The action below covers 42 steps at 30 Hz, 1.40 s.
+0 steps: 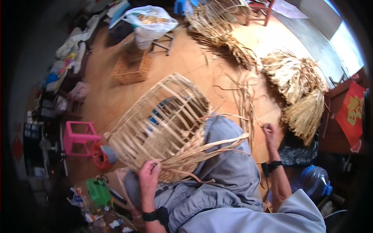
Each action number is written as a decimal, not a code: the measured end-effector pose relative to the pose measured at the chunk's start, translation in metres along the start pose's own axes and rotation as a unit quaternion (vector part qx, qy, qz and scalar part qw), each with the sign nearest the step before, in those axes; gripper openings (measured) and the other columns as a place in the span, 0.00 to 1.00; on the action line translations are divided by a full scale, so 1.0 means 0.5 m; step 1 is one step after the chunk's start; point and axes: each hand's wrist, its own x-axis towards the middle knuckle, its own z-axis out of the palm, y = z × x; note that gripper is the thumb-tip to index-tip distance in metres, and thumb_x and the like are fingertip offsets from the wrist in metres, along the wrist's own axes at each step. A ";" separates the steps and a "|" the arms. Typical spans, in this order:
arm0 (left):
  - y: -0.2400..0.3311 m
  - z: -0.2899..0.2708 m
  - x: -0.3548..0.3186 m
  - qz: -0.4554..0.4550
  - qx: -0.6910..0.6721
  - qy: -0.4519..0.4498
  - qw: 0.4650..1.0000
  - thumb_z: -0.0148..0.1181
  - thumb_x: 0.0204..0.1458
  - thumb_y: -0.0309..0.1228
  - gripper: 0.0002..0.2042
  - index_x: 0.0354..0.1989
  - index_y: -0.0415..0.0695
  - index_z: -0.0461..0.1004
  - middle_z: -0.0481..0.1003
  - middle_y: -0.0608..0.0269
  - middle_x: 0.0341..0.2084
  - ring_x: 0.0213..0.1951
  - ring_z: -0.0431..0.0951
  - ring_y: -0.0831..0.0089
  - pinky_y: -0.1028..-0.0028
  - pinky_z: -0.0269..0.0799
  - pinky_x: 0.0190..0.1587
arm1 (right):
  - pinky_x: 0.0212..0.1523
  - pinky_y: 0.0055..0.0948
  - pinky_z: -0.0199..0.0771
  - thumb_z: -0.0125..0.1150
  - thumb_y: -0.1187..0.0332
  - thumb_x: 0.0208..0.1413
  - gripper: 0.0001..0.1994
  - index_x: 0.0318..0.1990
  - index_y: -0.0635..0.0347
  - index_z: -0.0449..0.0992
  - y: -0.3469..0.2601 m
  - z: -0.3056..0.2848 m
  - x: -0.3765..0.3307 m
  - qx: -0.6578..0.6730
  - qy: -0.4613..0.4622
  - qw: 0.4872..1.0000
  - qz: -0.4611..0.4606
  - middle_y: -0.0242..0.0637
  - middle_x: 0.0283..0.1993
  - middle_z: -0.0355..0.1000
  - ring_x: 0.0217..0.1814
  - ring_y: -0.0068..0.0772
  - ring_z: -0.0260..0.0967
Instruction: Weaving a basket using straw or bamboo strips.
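Note:
A half-woven basket (171, 176) of pale plant strips rests on its side across my lap, its open-slatted part facing away from me. Along its near side, my left hand (149, 171) is closed, thumb and fingers pinching the weaving strips at the edge. Loose strip ends (229, 140) stick out to the right over my right knee. Out to the right, away from the basket, my right hand (271, 134) has its fingers pinched together. A thin strand (256, 116) seems to run to its fingertips from the loose strips (243, 97) on the floor.
Big bundles of dried leaves (291, 77) lie at the right. Farther off are a brown wicker basket (134, 68) and a white plastic bag (149, 23). A pink stool (79, 136) and green plastic basket (98, 192) are left; a water jug (314, 180) is at my right.

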 end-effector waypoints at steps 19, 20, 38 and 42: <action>0.070 0.032 -0.031 0.128 0.224 0.097 0.961 0.58 0.60 0.20 0.14 0.54 0.40 0.71 0.80 0.49 0.38 0.43 0.81 0.47 0.56 0.76 0.45 | 0.35 0.41 0.77 0.66 0.67 0.60 0.06 0.41 0.58 0.79 -0.719 0.329 -0.246 -0.155 -0.371 0.854 -0.331 0.42 0.39 0.74 0.36 0.50 0.76; 0.065 0.032 -0.024 0.133 0.231 0.100 0.959 0.57 0.61 0.20 0.14 0.54 0.41 0.69 0.80 0.48 0.36 0.40 0.81 0.45 0.55 0.77 0.42 | 0.35 0.42 0.77 0.66 0.67 0.60 0.07 0.41 0.58 0.79 -0.722 0.345 -0.254 -0.171 -0.369 0.845 -0.346 0.42 0.38 0.74 0.36 0.51 0.76; 0.039 0.028 0.008 0.145 0.162 0.111 0.970 0.63 0.53 0.15 0.12 0.44 0.40 0.75 0.82 0.55 0.37 0.34 0.84 0.62 0.65 0.76 0.39 | 0.32 0.47 0.74 0.66 0.63 0.56 0.10 0.33 0.60 0.76 -0.733 0.445 -0.288 -0.253 -0.399 0.810 -0.348 0.49 0.31 0.77 0.33 0.55 0.77; 0.008 0.033 0.009 0.183 0.112 0.131 0.968 0.64 0.53 0.16 0.10 0.42 0.39 0.74 0.80 0.55 0.34 0.34 0.83 0.61 0.66 0.77 0.40 | 0.32 0.47 0.74 0.67 0.63 0.58 0.11 0.32 0.61 0.76 -0.719 0.441 -0.297 -0.246 -0.389 0.814 -0.356 0.48 0.30 0.76 0.32 0.55 0.76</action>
